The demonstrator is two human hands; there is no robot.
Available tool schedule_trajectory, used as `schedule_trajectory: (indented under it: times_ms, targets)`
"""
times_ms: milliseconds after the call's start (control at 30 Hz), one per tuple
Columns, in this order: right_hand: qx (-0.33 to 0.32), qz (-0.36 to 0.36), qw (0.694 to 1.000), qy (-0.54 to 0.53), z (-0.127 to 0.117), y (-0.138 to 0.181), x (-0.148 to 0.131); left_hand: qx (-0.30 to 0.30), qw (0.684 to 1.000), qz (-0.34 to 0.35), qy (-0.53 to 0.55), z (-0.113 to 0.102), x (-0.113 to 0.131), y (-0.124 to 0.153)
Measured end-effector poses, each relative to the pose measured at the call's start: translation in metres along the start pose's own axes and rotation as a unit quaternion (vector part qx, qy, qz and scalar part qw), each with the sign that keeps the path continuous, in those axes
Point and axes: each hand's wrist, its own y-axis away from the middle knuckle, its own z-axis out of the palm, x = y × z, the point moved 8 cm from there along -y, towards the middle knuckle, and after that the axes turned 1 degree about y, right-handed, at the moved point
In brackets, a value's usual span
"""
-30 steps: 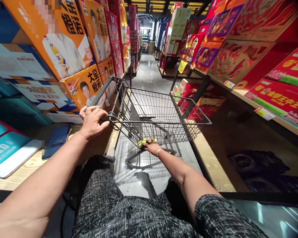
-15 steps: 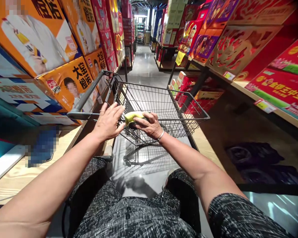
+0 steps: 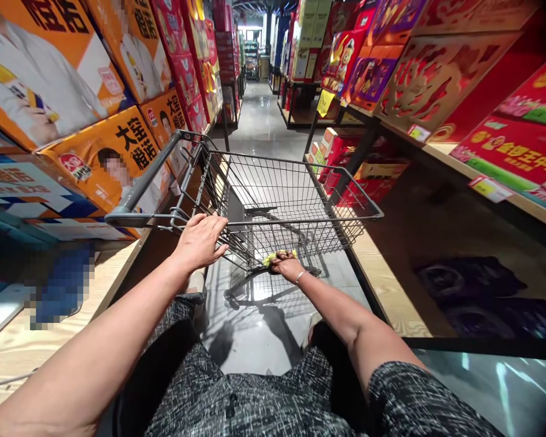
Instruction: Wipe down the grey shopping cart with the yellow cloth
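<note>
A grey wire shopping cart (image 3: 291, 223) stands sideways before me, its handle to the left. My left hand (image 3: 201, 241) grips the near top rim of the basket close to the handle end, fingers curled over the bar. Lower down, my right hand (image 3: 287, 264) holds a yellow cloth (image 3: 268, 260) at the bottom of the basket's near side. Most of the cloth is hidden under the fingers, and I cannot tell its full shape.
Stacked orange drink cartons (image 3: 104, 158) line the left, above a wooden shelf ledge (image 3: 104, 291). Red gift boxes (image 3: 505, 152) fill the right shelf. A wooden ledge (image 3: 391, 285) runs low at right. The grey floor aisle (image 3: 259, 115) stretches ahead between the shelves.
My right hand has moved down with the cloth from the top rim to the basket's lower side. My left hand has come down and closed on the rim.
</note>
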Motion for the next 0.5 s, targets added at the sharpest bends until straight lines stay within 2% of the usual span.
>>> schedule_trajectory:
  times_ms: [67, 167, 200, 267, 333, 400, 500]
  targets:
    - [0.082, -0.021, 0.996, 0.005, -0.042, -0.007, -0.013, 0.005, 1.000, -0.005, -0.006, 0.001, -0.002, 0.000]
    - [0.257, -0.034, 0.966, 0.010, -0.124, -0.012, -0.034, 0.008, 1.000, -0.015, -0.010, 0.004, -0.004, -0.001]
    - [0.296, -0.016, 0.955, 0.011, -0.147, -0.014, -0.038, 0.006, 1.000, -0.020, -0.009, 0.004, -0.005, -0.002]
    - [0.331, 0.032, 0.943, 0.011, -0.179, -0.021, -0.041, 0.000, 1.000, -0.029, -0.004, 0.004, -0.006, -0.003]
    - [0.320, 0.065, 0.945, 0.012, -0.192, -0.030, -0.041, -0.006, 0.999, -0.033, 0.004, 0.004, -0.008, -0.004]
    - [0.295, 0.082, 0.952, 0.014, -0.192, -0.033, -0.033, -0.011, 0.999, -0.030, 0.013, 0.003, -0.009, -0.006]
    - [0.271, 0.122, 0.955, 0.015, -0.182, -0.017, 0.002, -0.012, 0.999, -0.032, 0.017, 0.003, -0.010, -0.008]
